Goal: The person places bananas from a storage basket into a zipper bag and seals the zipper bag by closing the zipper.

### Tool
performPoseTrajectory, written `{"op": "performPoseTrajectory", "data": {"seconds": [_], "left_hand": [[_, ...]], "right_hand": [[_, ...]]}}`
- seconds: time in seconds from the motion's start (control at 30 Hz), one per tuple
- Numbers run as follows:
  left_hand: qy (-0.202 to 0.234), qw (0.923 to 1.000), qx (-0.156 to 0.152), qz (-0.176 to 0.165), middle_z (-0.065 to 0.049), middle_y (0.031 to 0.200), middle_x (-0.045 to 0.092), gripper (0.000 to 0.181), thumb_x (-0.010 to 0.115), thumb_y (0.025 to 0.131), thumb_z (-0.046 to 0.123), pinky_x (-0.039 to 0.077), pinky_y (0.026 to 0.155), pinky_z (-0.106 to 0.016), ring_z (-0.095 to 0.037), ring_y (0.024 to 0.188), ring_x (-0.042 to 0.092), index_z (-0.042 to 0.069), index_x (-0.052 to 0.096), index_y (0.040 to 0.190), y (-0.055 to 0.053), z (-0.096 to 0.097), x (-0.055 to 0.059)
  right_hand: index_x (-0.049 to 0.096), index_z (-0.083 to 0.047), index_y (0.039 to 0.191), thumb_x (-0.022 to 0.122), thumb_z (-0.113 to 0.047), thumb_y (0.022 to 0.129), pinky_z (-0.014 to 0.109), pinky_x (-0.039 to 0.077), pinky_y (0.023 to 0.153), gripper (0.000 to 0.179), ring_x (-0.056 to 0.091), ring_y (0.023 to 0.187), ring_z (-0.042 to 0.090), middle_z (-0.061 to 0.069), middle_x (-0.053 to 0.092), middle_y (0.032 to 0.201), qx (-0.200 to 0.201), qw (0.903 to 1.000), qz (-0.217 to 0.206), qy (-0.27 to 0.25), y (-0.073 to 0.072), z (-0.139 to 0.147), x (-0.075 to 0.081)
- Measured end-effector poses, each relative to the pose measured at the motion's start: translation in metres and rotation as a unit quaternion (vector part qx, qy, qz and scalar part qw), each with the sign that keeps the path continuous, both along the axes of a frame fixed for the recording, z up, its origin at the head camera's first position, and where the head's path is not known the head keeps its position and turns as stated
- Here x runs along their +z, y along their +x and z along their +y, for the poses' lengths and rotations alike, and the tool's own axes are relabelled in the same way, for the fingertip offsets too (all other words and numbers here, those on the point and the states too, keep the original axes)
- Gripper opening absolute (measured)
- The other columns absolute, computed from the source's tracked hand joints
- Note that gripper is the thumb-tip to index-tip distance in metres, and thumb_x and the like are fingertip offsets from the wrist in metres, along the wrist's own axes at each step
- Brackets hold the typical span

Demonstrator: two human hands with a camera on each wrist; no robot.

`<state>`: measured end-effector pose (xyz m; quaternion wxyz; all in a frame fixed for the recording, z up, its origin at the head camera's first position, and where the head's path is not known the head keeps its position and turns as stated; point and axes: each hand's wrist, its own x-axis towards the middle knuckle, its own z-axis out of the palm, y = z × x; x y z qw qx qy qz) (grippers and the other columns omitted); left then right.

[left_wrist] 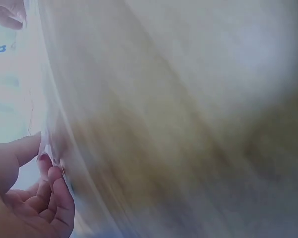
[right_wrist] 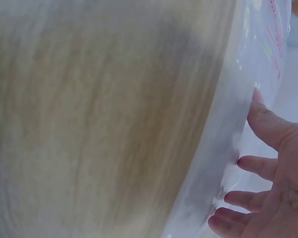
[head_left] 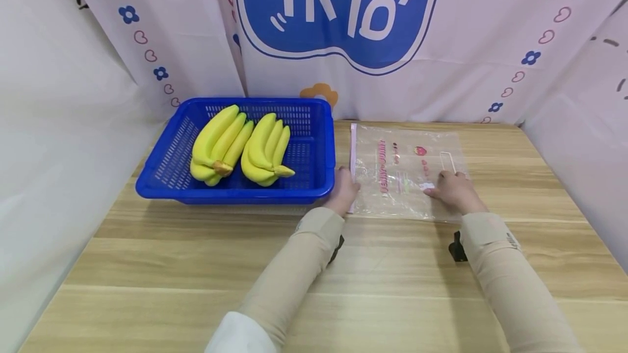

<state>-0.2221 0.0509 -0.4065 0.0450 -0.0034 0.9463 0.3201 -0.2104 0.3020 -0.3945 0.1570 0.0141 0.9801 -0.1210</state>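
Observation:
A clear zip bag [head_left: 407,170] with pink lettering and a strawberry print lies flat on the table, its pink zip edge toward the basket. My left hand [head_left: 345,190] is at that zip edge, close by the basket's right corner. In the left wrist view, thumb and fingers of the left hand [left_wrist: 32,188] pinch the thin plastic edge. Over the bag's right part, my right hand [head_left: 456,190] rests on the film. The right wrist view shows the right hand [right_wrist: 278,173] with its fingers spread and fingertips touching the plastic.
Left of the bag stands a blue plastic basket [head_left: 250,194]. Inside it lie two bunches of bananas, one on the left [head_left: 216,146] and one nearer the middle [head_left: 267,151]. A printed white curtain [head_left: 481,31] hangs behind the wooden table [head_left: 196,266].

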Motion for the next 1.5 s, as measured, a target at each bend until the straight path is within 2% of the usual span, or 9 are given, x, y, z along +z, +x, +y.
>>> {"op": "performPoseTrajectory", "data": {"seconds": [0.2, 0.37, 0.5, 0.6, 0.77, 0.93, 1.13, 1.3, 1.5], "left_hand": [[0.05, 0.9986, 0.008, 0.018, -0.023, 0.103, 0.067, 0.025, 0.065, 0.084, 0.004, 0.051, 0.086, -0.039, -0.033, 0.098, 0.064, -0.008, 0.06, 0.106, -0.001, 0.002, -0.003], [0.086, 0.9954, 0.026, 0.033, -0.021, 0.102, 0.065, 0.013, 0.062, 0.084, 0.003, 0.049, 0.085, -0.037, -0.032, 0.098, 0.061, -0.004, 0.06, 0.095, 0.0, 0.004, 0.0], [0.102, 0.9937, 0.03, 0.036, -0.021, 0.1, 0.064, 0.012, 0.059, 0.085, 0.003, 0.049, 0.083, -0.036, -0.031, 0.096, 0.061, -0.002, 0.058, 0.096, 0.001, 0.005, 0.002], [0.104, 0.9933, 0.027, 0.043, -0.021, 0.098, 0.065, 0.013, 0.058, 0.086, 0.004, 0.049, 0.082, -0.037, -0.032, 0.096, 0.062, 0.0, 0.056, 0.098, 0.001, 0.006, 0.002], [0.128, 0.9901, 0.024, 0.053, -0.022, 0.101, 0.064, 0.016, 0.055, 0.086, 0.006, 0.047, 0.085, -0.039, -0.035, 0.1, 0.06, 0.001, 0.056, 0.101, 0.001, 0.007, 0.003], [0.168, 0.9844, 0.02, 0.05, -0.021, 0.105, 0.066, 0.022, 0.056, 0.084, 0.004, 0.048, 0.087, -0.037, -0.033, 0.102, 0.06, 0.0, 0.061, 0.105, 0.0, 0.008, 0.004], [0.232, 0.9722, 0.032, 0.008, -0.016, 0.11, 0.07, 0.032, 0.053, 0.088, 0.013, 0.053, 0.087, -0.031, -0.027, 0.099, 0.066, 0.0, 0.066, 0.114, 0.0, 0.01, 0.005], [0.244, 0.9688, 0.044, 0.007, -0.013, 0.117, 0.069, 0.033, 0.047, 0.093, 0.014, 0.051, 0.093, -0.032, -0.024, 0.11, 0.065, 0.003, 0.068, 0.115, -0.002, 0.012, 0.006], [0.27, 0.9625, 0.021, 0.013, -0.015, 0.112, 0.071, 0.029, 0.054, 0.09, 0.009, 0.055, 0.084, -0.026, -0.024, 0.105, 0.068, 0.003, 0.069, 0.114, -0.002, 0.014, 0.004]], "right_hand": [[0.037, 0.019, 0.132, 0.057, -0.039, 0.092, 0.067, 0.028, 0.105, 0.074, 0.034, 0.122, 0.06, 0.044, 0.042, 0.128, -0.001, 1.0, 0.007, -0.004, 0.002, -0.003, 0.001], [0.041, 0.018, 0.13, 0.053, -0.039, 0.094, 0.068, 0.024, 0.104, 0.069, 0.034, 0.122, 0.058, 0.042, 0.043, 0.128, -0.002, 0.9998, 0.017, -0.005, 0.002, -0.006, -0.001], [0.04, 0.016, 0.132, 0.051, -0.035, 0.096, 0.067, 0.024, 0.107, 0.064, 0.032, 0.126, 0.057, 0.04, 0.042, 0.132, -0.006, 0.9995, 0.03, -0.011, 0.002, -0.012, 0.001], [0.041, 0.016, 0.133, 0.049, -0.032, 0.096, 0.063, 0.028, 0.108, 0.061, 0.034, 0.127, 0.055, 0.039, 0.043, 0.133, -0.002, 0.9988, 0.045, -0.02, 0.001, -0.018, 0.002], [0.042, 0.015, 0.133, 0.048, -0.027, 0.097, 0.058, 0.032, 0.109, 0.055, 0.04, 0.126, 0.052, 0.036, 0.046, 0.134, -0.008, 0.9959, 0.057, -0.07, 0.0, -0.031, 0.002], [0.043, 0.013, 0.134, 0.047, -0.025, 0.098, 0.057, 0.036, 0.106, 0.052, 0.047, 0.122, 0.05, 0.037, 0.05, 0.13, -0.019, 0.9908, 0.069, -0.115, 0.001, -0.042, 0.003], [0.047, 0.011, 0.132, 0.045, -0.025, 0.1, 0.055, 0.04, 0.103, 0.049, 0.051, 0.12, 0.048, 0.035, 0.053, 0.127, -0.016, 0.9875, 0.08, -0.134, 0.001, -0.055, 0.002], [0.047, 0.009, 0.133, 0.041, -0.027, 0.101, 0.054, 0.04, 0.104, 0.049, 0.051, 0.121, 0.046, 0.033, 0.053, 0.13, -0.014, 0.9862, 0.07, -0.149, 0.001, -0.064, 0.001], [0.053, 0.009, 0.128, 0.041, -0.027, 0.101, 0.052, 0.04, 0.105, 0.046, 0.053, 0.121, 0.044, 0.03, 0.056, 0.128, -0.007, 0.9803, 0.091, -0.175, 0.0, -0.073, 0.0]]}}
